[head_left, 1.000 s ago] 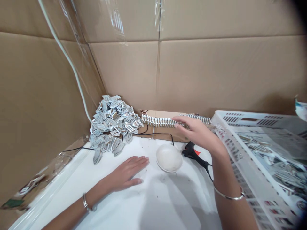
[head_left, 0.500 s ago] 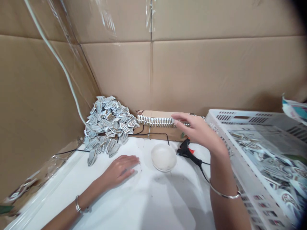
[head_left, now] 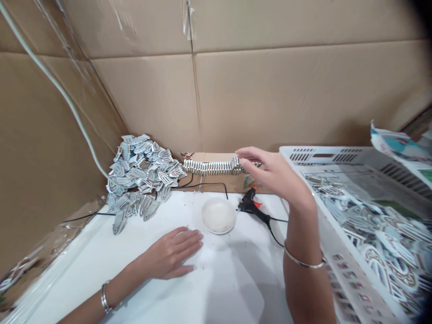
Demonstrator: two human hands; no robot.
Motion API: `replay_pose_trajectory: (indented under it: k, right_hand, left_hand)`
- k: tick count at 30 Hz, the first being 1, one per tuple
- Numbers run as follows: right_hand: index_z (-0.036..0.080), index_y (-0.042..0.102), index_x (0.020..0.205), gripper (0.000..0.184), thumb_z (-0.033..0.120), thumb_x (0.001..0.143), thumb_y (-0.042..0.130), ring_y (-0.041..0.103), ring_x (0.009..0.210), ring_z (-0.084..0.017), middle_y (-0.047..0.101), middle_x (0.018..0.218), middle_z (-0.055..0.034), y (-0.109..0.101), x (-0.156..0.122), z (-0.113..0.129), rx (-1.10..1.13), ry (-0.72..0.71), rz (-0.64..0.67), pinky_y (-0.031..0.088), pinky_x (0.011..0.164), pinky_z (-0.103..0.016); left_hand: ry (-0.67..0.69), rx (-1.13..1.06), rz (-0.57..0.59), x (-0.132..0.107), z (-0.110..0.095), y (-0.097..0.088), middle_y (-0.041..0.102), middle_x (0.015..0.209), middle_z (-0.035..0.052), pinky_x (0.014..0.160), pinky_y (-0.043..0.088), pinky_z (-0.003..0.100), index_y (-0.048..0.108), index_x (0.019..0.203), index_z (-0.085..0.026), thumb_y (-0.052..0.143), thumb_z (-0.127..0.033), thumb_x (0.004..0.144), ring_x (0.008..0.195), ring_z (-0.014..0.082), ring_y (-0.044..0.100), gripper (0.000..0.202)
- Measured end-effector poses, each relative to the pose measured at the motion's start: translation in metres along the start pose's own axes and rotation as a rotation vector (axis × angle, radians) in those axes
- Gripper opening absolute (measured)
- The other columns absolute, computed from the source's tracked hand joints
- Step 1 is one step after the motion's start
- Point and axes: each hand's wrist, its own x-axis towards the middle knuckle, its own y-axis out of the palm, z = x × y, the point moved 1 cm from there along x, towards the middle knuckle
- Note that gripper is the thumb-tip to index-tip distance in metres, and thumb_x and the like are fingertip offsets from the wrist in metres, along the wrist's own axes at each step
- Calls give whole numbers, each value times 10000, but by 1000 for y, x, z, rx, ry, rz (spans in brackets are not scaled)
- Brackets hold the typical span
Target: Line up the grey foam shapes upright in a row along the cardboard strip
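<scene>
My left hand lies flat on the white tabletop, its fingers stretched out and holding nothing. My right hand reaches to a long row of thin grey-white pieces standing on edge. Its thumb and fingers are closed on a small flat grey-white piece, which sticks up a little above the row; whether it is one piece or a few together I cannot tell. Between the hands and the row stand a small white dish and a black glue gun with an orange-red trigger.
A heap of flat grey-white pieces lies at the back left. On the right, a white plastic crate holds many patterned flat pieces. Cardboard walls surround the table. A black cable runs behind the dish.
The view has turned slightly right. My left hand has moved nearer the dish, fingers flat. At my right fingertips, a piece now stands up above the row.
</scene>
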Motion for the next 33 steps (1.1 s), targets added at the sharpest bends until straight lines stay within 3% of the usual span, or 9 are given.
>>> replay_pose_trajectory:
  k: [9,14,18,22,28,33]
  right_hand:
    - [228,687,1114,279,287,951,468,667,1013,-187,729,1133,-12,-3,-2,1,22,3,-3,491,881,-326]
    - [227,685,1122,293,300,948,461,671,1008,-201,731,1132,-28,-2,-1,1,23,10,10,501,873,-343]
    - [230,687,1117,294,302,949,456,672,1000,-203,731,1130,-28,-2,-1,2,18,6,16,501,874,-348]
    - [235,686,1115,289,311,951,460,671,999,-200,730,1128,-22,-3,-2,2,16,12,19,500,863,-340]
    - [234,686,1115,295,319,958,451,674,969,-201,733,1110,-21,-3,-2,1,5,6,24,498,842,-339]
    - [232,689,1118,302,316,954,450,675,979,-210,733,1120,-28,-1,-1,1,-4,7,34,500,836,-343]
  left_hand:
    - [-164,20,-17,-27,50,11,567,1436,91,1121,390,397,376,1513,-221,478,-395,1002,1340,234,515,550]
    - [-417,143,-58,-50,95,16,547,1455,89,1122,367,442,489,1448,-274,462,-413,990,1319,268,532,479]
    - [-624,238,-84,-58,121,20,513,1480,117,1114,343,516,579,1363,-246,390,-356,993,1363,313,471,430]
    - [-795,344,-110,-55,132,19,454,1511,163,1105,327,542,531,1396,-205,388,-394,992,1399,350,400,468]
    - [-850,334,-98,-38,139,16,558,1370,167,1033,385,504,522,1376,-200,375,-422,997,1268,346,505,463]
    - [-913,395,-139,-19,151,9,531,1357,185,974,426,487,503,1391,-195,374,-429,997,1200,358,525,477]
